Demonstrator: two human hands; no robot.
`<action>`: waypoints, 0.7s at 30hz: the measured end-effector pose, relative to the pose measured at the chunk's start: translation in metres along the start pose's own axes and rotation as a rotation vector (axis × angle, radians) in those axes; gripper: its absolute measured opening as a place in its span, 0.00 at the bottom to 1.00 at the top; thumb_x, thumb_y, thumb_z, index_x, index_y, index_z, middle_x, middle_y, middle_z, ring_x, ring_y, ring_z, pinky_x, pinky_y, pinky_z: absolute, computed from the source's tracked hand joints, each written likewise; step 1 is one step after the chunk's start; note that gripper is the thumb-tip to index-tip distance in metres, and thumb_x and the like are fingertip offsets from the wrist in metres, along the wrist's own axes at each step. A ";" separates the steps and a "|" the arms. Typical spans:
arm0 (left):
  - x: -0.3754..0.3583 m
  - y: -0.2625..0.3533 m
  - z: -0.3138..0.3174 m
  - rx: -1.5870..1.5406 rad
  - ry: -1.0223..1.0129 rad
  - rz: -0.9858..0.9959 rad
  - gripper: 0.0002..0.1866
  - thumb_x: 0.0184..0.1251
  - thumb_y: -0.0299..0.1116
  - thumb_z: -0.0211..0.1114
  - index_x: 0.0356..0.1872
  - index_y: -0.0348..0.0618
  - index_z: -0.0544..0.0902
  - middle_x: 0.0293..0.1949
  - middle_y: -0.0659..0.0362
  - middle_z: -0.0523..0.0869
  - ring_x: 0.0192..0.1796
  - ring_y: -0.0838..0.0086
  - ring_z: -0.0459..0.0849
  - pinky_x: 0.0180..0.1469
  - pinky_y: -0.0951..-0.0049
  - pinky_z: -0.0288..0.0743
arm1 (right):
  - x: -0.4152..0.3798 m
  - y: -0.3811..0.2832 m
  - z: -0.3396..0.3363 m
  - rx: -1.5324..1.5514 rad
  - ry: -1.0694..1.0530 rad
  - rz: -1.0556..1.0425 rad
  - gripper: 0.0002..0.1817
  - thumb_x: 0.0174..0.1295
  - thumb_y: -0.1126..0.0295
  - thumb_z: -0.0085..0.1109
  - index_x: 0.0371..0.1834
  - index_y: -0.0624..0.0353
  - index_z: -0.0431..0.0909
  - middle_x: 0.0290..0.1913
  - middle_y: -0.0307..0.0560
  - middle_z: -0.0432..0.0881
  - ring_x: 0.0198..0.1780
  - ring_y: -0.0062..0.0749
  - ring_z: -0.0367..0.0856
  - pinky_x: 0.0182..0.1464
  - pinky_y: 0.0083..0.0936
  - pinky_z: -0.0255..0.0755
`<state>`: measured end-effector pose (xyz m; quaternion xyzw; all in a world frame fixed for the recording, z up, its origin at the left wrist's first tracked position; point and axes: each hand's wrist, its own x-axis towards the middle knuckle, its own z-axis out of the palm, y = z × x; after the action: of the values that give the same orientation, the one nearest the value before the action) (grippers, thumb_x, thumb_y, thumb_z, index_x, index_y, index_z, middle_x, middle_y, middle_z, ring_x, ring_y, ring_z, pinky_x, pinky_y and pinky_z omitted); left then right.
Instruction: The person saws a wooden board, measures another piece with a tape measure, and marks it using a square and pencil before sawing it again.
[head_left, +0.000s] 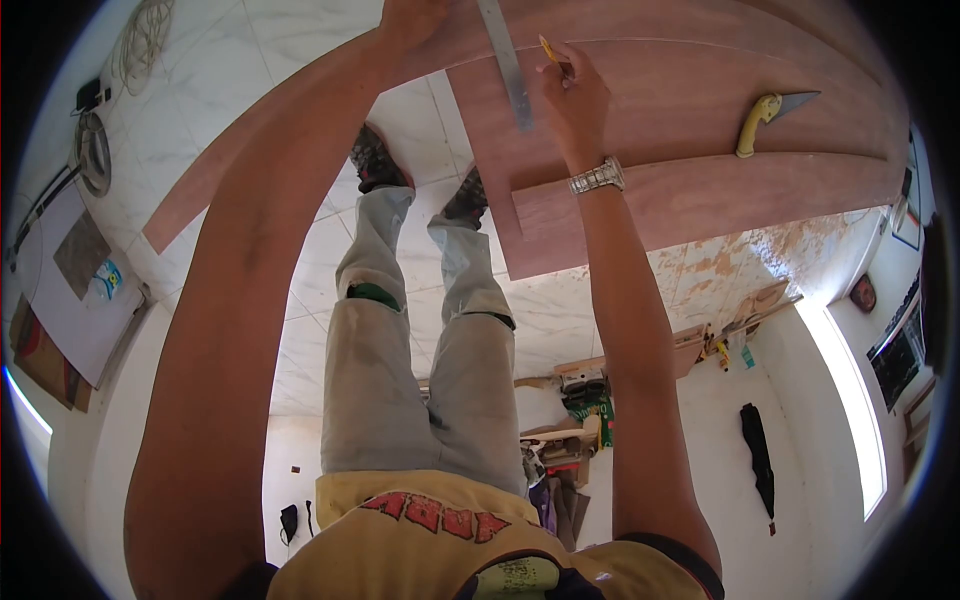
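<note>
My right hand (pixel 578 100) is closed around a yellow pencil (pixel 548 48), over a reddish wooden sheet (pixel 680 110). A metal ruler (pixel 507 65) lies across the boards just left of that hand, without clear contact. My left hand (pixel 412 18) is at the top edge of the view, by a long narrow wooden strip (pixel 340 75). Its fingers are cut off by the frame, so what they hold is hidden. Right of my right hand, a tool with a yellow handle and pointed metal blade (pixel 765 120) rests on the wood.
Another reddish board (pixel 720 195) lies on the sheet's near side. Below are white floor tiles (pixel 320 270) and my shoes (pixel 378 160). Coiled cable (pixel 93 155) and a white panel (pixel 70 270) are at left. Piled items (pixel 560 460) stand by the wall.
</note>
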<state>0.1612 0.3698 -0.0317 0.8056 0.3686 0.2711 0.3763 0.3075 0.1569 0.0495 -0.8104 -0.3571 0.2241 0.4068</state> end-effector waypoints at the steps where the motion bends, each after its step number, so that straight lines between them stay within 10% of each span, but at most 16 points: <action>1: -0.001 0.000 0.001 -0.004 0.005 -0.008 0.16 0.67 0.37 0.72 0.51 0.41 0.85 0.45 0.48 0.88 0.51 0.54 0.86 0.54 0.59 0.79 | 0.005 0.001 0.003 -0.038 -0.017 -0.002 0.15 0.68 0.69 0.57 0.54 0.59 0.84 0.29 0.51 0.87 0.28 0.40 0.85 0.34 0.35 0.78; 21: -0.002 -0.002 0.013 -0.249 0.057 -0.144 0.13 0.62 0.25 0.74 0.47 0.37 0.85 0.46 0.48 0.86 0.47 0.57 0.87 0.51 0.64 0.82 | 0.085 -0.012 0.048 -0.460 -0.194 -0.330 0.13 0.68 0.65 0.58 0.50 0.49 0.89 0.46 0.55 0.88 0.46 0.55 0.87 0.49 0.48 0.81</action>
<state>0.1690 0.3636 -0.0409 0.7162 0.3992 0.3099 0.4813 0.3262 0.2503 0.0263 -0.7872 -0.5626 0.1446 0.2073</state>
